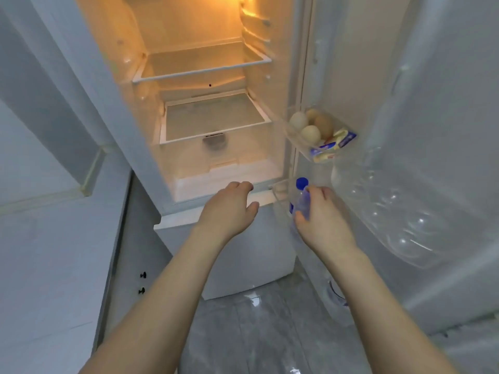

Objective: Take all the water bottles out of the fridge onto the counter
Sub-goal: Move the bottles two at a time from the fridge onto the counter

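Observation:
The fridge stands open, lit yellow inside, and no bottles show on its glass shelves. A clear water bottle with a blue cap stands in the lower door bin. My right hand grips this bottle around its upper body, just below the cap. My left hand hovers in front of the fridge's bottom edge with its fingers loosely curled, and it holds nothing.
An upper door bin holds several eggs and a blue and yellow packet. The open door is at right with a big clear bin. A white counter lies at left. Grey floor tiles show below.

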The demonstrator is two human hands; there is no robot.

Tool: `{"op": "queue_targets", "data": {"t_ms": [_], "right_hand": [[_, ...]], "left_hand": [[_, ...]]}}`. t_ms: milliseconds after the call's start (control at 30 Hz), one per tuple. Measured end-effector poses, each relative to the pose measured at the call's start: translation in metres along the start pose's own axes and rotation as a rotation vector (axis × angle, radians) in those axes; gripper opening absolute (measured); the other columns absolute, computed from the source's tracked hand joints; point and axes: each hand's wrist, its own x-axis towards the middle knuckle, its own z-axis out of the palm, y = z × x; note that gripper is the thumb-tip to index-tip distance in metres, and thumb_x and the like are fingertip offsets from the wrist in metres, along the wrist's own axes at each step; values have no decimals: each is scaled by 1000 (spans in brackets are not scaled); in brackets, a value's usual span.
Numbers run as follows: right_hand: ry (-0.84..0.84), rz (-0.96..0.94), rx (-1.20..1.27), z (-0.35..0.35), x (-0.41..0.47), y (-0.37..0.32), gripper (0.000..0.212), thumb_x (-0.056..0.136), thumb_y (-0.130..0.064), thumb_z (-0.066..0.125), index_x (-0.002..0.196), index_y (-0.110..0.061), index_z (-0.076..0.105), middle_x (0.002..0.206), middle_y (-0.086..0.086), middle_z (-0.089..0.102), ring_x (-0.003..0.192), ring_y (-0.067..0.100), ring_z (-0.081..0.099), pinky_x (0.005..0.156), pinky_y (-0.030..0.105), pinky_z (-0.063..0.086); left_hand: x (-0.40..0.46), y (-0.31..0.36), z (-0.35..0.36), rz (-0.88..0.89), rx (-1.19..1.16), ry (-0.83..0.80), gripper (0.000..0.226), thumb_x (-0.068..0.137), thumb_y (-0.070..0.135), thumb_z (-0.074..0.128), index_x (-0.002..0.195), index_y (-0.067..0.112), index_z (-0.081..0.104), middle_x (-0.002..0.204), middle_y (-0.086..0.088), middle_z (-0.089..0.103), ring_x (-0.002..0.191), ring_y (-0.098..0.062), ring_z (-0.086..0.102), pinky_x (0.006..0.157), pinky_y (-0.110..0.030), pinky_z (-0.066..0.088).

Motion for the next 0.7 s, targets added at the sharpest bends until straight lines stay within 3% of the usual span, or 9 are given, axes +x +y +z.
{"op": "queue_targets", "data": {"t_ms": [100, 167, 267, 400, 500, 567, 600, 700], "right_hand": [[54, 59, -2, 2, 24, 4, 37, 90, -17, 52, 126, -14, 46, 115, 6, 53, 106, 29, 55, 73, 31, 36], [-35, 104, 53, 3, 35, 5, 33, 96, -17, 48, 128, -13, 42, 108, 0, 47, 99, 24, 54, 62, 27, 27], [-223, 184, 206, 6, 52, 8, 35, 102, -14, 42, 135, -5, 38, 118, 10, 49, 100, 23, 50, 62, 21, 25], [-241, 298, 344, 10, 65, 8, 34, 101, -8, 41, 134, 1, 36, 102, 7, 42, 109, 28, 53, 56, 19, 24], [-246, 343, 391, 11, 71, 10, 43, 102, -4, 39, 142, 5, 27, 114, 17, 45, 121, 31, 49, 63, 23, 28], [-243, 362, 432, 11, 73, 10, 48, 102, -2, 37, 146, 6, 21, 133, 22, 43, 130, 32, 42, 83, 27, 30], [-235, 362, 449, 11, 74, 12, 48, 102, -1, 35, 147, 7, 19, 128, 20, 42, 131, 32, 41, 89, 27, 28], [-213, 349, 492, 13, 75, 15, 47, 102, -1, 34, 146, 7, 19, 113, 6, 26, 106, 18, 40, 86, 28, 29]], "left_hand": [[45, 5, 8, 84, -16, -46, 43, 97, 32, 47, 138, 19, 46, 140, -4, 49, 120, -26, 52, 93, -36, 44], [67, 9, 12, 140, -37, -84, 42, 98, 30, 47, 138, 19, 47, 140, -5, 50, 122, -26, 52, 96, -34, 42], [98, 16, 25, 226, -63, -161, 41, 97, 27, 49, 137, 19, 49, 139, -5, 52, 123, -24, 50, 99, -33, 41], [125, 26, 44, 280, -84, -268, 44, 95, 24, 53, 138, 17, 48, 140, -6, 51, 126, -24, 49, 101, -31, 40], [137, 33, 59, 298, -83, -313, 48, 93, 24, 55, 140, 15, 46, 141, -7, 51, 127, -25, 48, 100, -31, 40], [141, 37, 66, 313, -97, -312, 46, 92, 25, 56, 137, 14, 49, 136, -9, 55, 123, -27, 51, 98, -34, 43], [142, 39, 68, 325, -103, -304, 44, 91, 24, 57, 134, 13, 52, 132, -10, 58, 119, -28, 53, 96, -36, 45], [145, 44, 75, 357, -126, -289, 36, 88, 23, 59, 122, 10, 58, 119, -12, 63, 107, -31, 57, 88, -42, 48]]}}
